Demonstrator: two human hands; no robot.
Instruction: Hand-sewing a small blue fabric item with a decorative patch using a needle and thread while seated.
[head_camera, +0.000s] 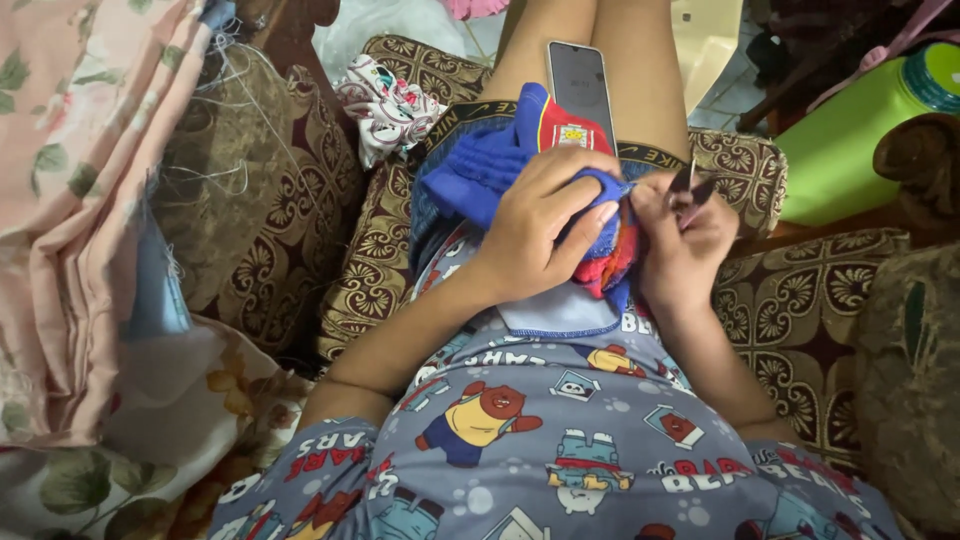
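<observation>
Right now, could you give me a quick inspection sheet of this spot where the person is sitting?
Surface: patterned brown armchair, person seated, lap as work area.
Job's things: blue and red garment bunched on the lap; small dark tool, too small to identify.
Clutter: phone on the thigh; crumpled printed cloth; floral fabric at one side.
Hands: left hand grips the garment; right hand pinches the tool.
Cables: nothing seen; loose threads only.
Surroundings: green container, tiled floor.
</observation>
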